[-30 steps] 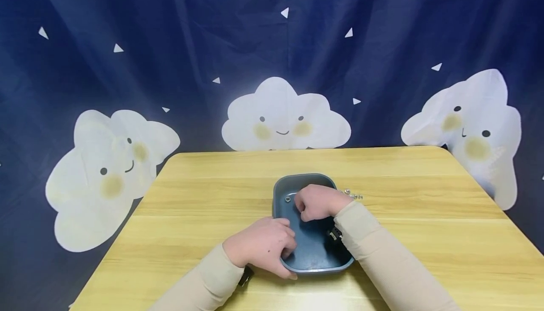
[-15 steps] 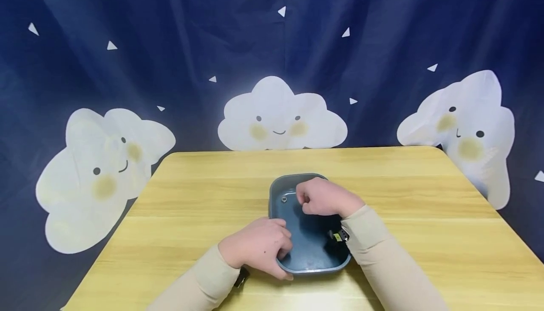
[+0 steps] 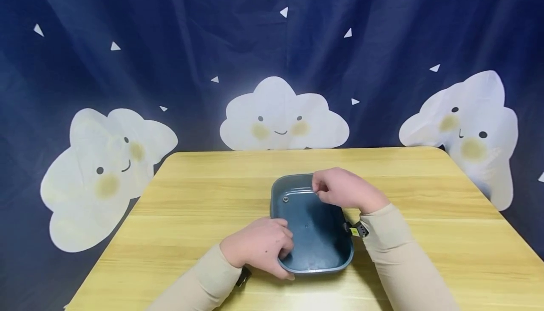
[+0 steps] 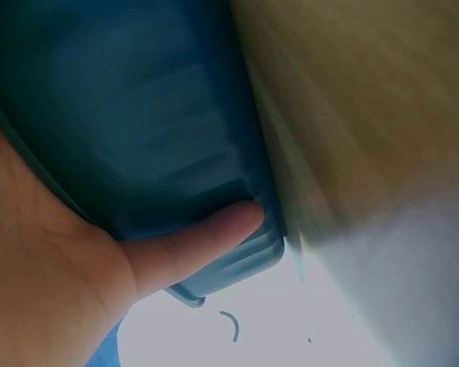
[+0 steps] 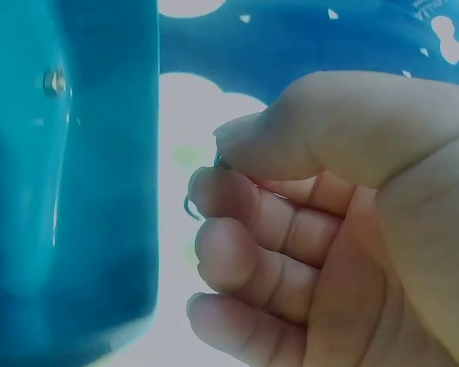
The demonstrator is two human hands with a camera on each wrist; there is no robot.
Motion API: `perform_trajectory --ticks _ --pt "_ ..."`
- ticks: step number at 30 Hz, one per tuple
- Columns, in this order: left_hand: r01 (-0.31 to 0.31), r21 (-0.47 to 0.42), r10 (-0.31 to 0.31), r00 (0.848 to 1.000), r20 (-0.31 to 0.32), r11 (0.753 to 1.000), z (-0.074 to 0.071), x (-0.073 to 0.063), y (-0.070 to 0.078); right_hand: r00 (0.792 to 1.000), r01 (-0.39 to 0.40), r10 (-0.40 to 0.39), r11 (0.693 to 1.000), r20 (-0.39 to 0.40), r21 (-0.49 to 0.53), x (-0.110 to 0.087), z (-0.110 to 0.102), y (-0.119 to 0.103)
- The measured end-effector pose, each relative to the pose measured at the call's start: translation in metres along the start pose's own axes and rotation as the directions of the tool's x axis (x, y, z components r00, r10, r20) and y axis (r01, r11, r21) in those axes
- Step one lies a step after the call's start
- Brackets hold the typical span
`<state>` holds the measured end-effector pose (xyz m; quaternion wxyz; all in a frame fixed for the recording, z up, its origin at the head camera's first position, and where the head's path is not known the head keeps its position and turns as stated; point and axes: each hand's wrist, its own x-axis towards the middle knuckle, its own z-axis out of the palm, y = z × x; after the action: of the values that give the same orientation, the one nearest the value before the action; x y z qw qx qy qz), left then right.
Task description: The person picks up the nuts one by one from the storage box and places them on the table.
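A blue-grey plastic box [image 3: 312, 271] stands on the table before me. My left hand [image 3: 257, 246] grips its near left wall, fingers over the rim and inside. In the left wrist view the thumb [image 4: 199, 241] lies along the outside of that wall. One small metal nut [image 3: 285, 199] lies in the far left corner of the box, also seen in the right wrist view. Over the far right rim is my right hand [image 3: 346, 189], fingers curled and thumb tip close against the index finger. I cannot tell whether something small is pinched there.
The wooden table [image 3: 204, 183] runs out on all sides of the box. Behind its far edge hangs a dark blue curtain [image 3: 238, 28] with white clouds. A small black wrist camera [image 3: 359, 229] sits at the right cuff, close to the box's right rim.
My right hand has risen from inside the box and moved right and back over the rim. The loose nuts right of the box are now hidden. My left hand keeps its grip.
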<state>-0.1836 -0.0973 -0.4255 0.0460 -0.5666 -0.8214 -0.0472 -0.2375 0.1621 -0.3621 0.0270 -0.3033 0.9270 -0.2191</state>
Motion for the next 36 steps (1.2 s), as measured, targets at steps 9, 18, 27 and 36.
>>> perform_trajectory --ticks 9,18,27,36 --pt "0.006 0.003 -0.006 1.0 0.004 1.0 0.001 0.0 0.001 0.995 -0.099 0.099 0.995 -0.028 0.004 -0.009 -0.007 0.034" --pt "0.004 -0.003 -0.004 1.0 0.002 1.0 0.0 0.001 0.0 0.982 -0.185 0.184 0.982 -0.038 -0.022 -0.016 -0.006 0.068" --pt "0.011 0.002 -0.011 1.0 0.007 1.0 0.001 0.001 0.0 0.969 -0.247 0.247 0.968 0.004 -0.039 -0.02 0.002 0.093" --pt "0.02 0.0 -0.02 1.0 0.01 1.0 0.0 -0.001 0.001 0.959 -0.283 0.283 0.959 0.012 -0.016 -0.021 0.012 0.108"
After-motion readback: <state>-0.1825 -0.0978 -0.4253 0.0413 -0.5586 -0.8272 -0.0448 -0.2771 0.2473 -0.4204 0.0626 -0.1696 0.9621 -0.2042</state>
